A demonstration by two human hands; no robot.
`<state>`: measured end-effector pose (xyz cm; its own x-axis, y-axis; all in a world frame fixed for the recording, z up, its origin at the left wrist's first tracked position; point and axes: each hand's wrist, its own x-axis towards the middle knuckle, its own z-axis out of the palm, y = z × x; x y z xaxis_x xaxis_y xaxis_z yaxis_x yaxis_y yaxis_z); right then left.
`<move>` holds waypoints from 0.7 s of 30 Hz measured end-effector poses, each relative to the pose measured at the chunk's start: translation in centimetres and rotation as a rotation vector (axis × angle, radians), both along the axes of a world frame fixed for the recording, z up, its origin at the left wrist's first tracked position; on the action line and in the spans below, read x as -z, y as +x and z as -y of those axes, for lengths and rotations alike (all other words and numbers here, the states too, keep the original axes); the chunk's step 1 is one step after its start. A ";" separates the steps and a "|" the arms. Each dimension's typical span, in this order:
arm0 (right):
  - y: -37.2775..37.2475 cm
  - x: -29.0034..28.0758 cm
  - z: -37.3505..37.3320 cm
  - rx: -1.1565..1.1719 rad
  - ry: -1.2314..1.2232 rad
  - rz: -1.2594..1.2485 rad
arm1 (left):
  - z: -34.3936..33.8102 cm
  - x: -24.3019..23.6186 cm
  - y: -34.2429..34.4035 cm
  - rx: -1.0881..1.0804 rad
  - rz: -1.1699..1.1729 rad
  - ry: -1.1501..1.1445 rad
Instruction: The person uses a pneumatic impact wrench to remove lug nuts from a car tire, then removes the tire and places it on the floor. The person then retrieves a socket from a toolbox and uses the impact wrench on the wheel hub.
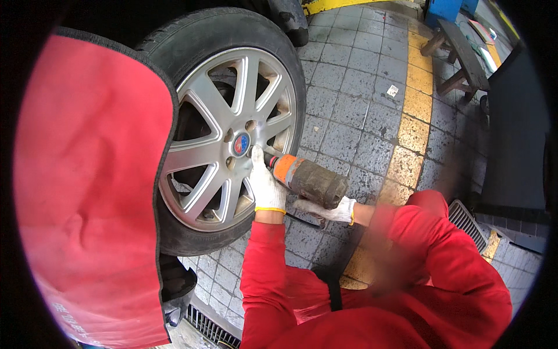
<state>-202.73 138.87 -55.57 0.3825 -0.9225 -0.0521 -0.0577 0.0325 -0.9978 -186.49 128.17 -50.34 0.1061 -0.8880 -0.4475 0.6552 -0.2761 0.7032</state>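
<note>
A silver multi-spoke wheel (203, 156) with a black tyre (187, 29) and a blue-and-red centre cap (241, 145) is mounted on a vehicle. An orange-and-black impact wrench (313, 181) points at a lug hole beside the cap, its socket end against the hub. My gloved left hand (264, 183) is closed at the tool's front, thumb up by the socket. My gloved right hand (331, 208) grips the wrench's handle beneath its body, partly hidden by it. A black air hose (302, 221) trails below the tool.
A red fender cover (93, 186) hangs at left. Grey tiles (343, 116) with a yellow stripe (415, 102) form the floor. A wooden bench (462, 58) is at upper right, a dark panel (514, 163) at right and metal grates (467, 224) are in the floor.
</note>
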 end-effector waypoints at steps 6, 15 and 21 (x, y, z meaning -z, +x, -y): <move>-1.7 1.4 -0.7 0.004 -0.311 -0.098 | -0.4 -1.6 -1.6 -0.069 -0.059 -0.029; -4.0 -2.3 -0.7 -0.160 -0.040 -0.075 | -2.6 -3.5 1.1 0.067 0.083 -0.061; -1.9 -6.1 -4.2 -0.202 0.257 0.383 | -8.0 -10.6 1.0 -0.002 0.449 -0.210</move>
<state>-204.64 143.07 -49.52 0.5883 -0.8037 -0.0887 0.2808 0.3060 -0.9097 -185.46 136.17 -39.72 0.2489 -0.9538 -0.1682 0.2751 -0.0969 0.9565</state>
